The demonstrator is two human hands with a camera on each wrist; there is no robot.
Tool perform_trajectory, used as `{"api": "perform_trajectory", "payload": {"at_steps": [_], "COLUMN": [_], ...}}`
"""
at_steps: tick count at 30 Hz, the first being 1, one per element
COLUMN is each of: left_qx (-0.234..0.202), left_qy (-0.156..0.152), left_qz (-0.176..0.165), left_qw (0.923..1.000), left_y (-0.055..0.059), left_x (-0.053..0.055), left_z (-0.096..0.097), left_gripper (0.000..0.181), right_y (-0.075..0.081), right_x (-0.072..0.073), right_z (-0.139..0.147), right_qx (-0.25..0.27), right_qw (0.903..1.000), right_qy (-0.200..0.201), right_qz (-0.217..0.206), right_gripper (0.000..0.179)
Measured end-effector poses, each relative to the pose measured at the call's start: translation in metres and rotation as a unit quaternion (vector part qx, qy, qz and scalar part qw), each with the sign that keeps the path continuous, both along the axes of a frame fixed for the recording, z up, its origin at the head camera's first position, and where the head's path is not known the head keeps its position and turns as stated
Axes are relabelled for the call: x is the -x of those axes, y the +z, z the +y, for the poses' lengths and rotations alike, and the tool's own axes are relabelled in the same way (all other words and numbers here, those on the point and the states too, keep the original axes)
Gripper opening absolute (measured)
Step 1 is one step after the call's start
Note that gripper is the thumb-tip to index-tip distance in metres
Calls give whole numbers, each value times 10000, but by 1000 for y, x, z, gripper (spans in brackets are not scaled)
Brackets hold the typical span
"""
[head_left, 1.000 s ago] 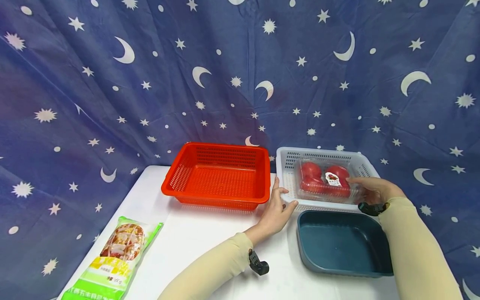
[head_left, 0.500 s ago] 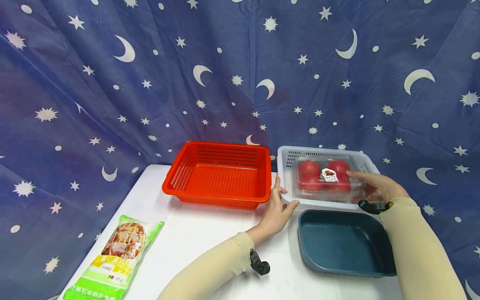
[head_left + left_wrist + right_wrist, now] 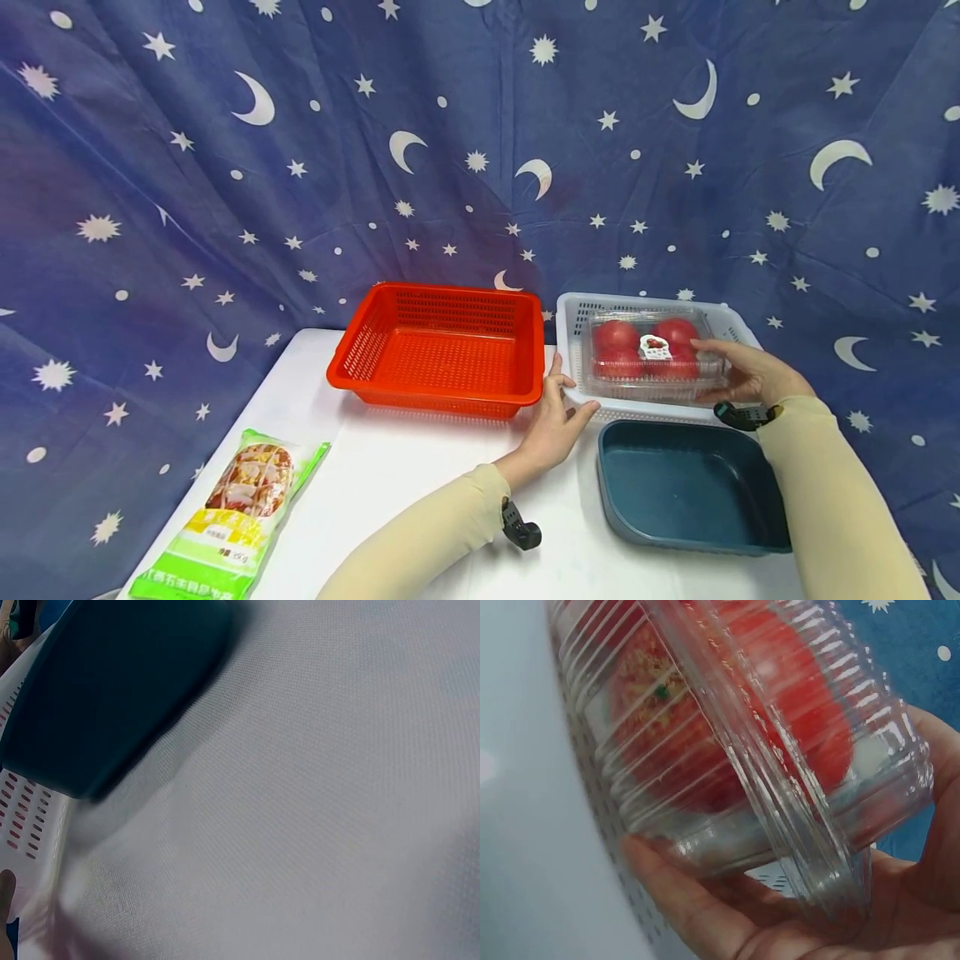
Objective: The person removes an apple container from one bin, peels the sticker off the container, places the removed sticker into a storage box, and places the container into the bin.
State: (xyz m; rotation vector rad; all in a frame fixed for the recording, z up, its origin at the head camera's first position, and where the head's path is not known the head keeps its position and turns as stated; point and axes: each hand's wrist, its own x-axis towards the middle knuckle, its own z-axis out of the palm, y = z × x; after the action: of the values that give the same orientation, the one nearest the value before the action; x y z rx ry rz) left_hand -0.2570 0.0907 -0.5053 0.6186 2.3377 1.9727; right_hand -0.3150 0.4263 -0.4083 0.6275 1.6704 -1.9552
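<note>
A clear plastic clamshell box (image 3: 632,390) of red tomatoes (image 3: 617,336), with a white label on top, is at the white basket (image 3: 573,392), over its inside. My right hand (image 3: 753,373) grips the box's right end, thumb on top and fingers below. Up close in the right wrist view, a tomato (image 3: 795,697) shows through the ribbed plastic, with the right hand's fingers (image 3: 697,919) under the box. My left hand (image 3: 551,429) rests at the basket's front left corner, its fingers loosely spread and thumb by the rim. Only a finger (image 3: 6,892) shows in the left wrist view.
Left of the white basket stands a red basket (image 3: 442,400). A dark teal tub (image 3: 678,492) sits in front of the white one, near my right forearm. A green and yellow food packet (image 3: 232,517) lies at the table's left. A starry curtain (image 3: 465,125) hangs behind.
The tomato box has shifted slightly left, my right hand still holding its right end. My left hand stays at the basket corner.
</note>
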Motion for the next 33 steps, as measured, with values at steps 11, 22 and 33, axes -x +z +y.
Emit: {"api": "perform_trajectory", "payload": {"at_steps": [11, 22, 33], "left_qx": [-139, -173, -299], "left_qy": [-19, 37, -15], "left_qz": [-53, -118, -22], "left_qw": [9999, 9998, 9996], "left_y": [0, -1, -3], "left_x": [-1, -1, -2], "left_z": [3, 3, 4], "left_gripper": [41, 41, 41], "right_y": [1, 5, 28], "right_x": [-4, -6, -20], "right_z": [-2, -6, -3], "right_qx": [-264, -533, 28], "right_qw": [9995, 9974, 9970], "right_qy": [-151, -436, -652], "right_qz": [52, 231, 417], "right_gripper": [86, 91, 83]}}
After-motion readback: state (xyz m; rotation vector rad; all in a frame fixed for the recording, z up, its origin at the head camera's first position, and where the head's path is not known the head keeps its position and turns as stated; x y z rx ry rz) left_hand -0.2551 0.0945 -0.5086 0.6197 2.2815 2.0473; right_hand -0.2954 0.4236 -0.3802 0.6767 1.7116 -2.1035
